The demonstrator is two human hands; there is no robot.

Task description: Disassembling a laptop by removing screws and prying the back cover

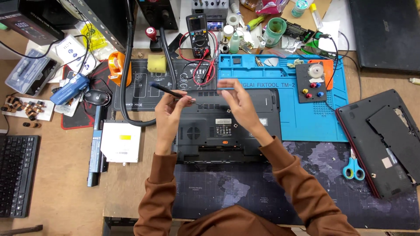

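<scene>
A black laptop (227,131) lies upside down in front of me, its underside with vents and labels facing up. My left hand (168,113) holds a thin black screwdriver (164,89), its tip pointing right over the laptop's rear left corner. My right hand (238,102) hovers over the laptop's rear edge with fingers spread and thumb and forefinger close together; whether they pinch something small I cannot tell. Brown sleeves cover both arms.
A blue repair mat (306,118) lies under and right of the laptop. Another black laptop (385,140) lies at right with blue scissors (353,168) beside it. An optical drive (121,141), a battery bar (96,148), mouse (97,97), keyboard (17,175) and multimeter (197,32) surround.
</scene>
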